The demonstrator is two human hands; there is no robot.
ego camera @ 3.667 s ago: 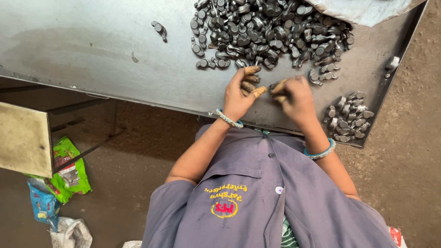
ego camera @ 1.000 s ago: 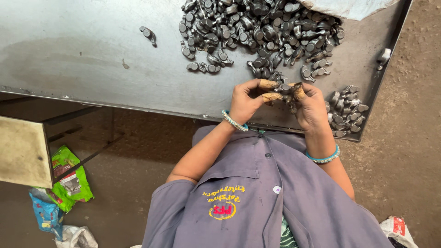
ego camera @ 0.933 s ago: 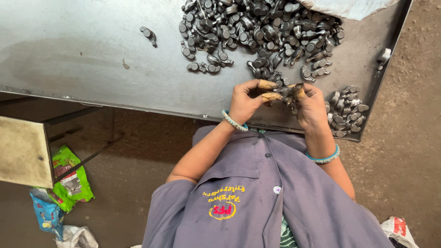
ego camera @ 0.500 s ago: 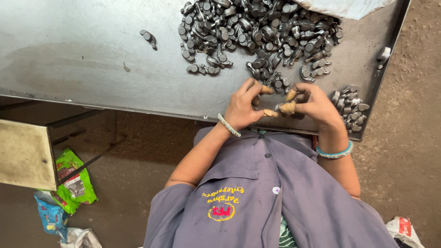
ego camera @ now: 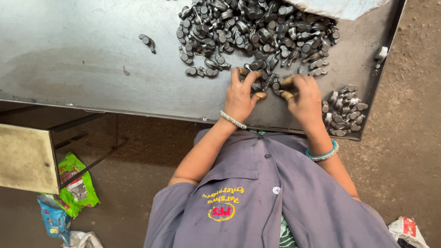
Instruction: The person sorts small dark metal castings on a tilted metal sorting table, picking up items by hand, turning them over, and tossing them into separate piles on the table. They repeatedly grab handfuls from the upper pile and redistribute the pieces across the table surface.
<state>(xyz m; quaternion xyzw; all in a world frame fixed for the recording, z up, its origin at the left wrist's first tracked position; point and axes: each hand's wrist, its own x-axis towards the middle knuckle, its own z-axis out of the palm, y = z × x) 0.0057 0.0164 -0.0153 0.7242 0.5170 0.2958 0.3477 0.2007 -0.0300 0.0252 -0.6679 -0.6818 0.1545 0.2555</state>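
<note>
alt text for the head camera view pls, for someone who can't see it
Seen from above, a person's left hand and right hand reach into the near edge of a large pile of small dark metal parts on a grey metal table. A smaller heap of parts lies beside the right hand, and one stray part sits apart.

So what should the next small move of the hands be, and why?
Probably close the left hand on one metal piece at the near edge of the big pile. Its fingers lie spread over loose pieces there, and the right hand is curled close beside it, near the small pile.
</note>
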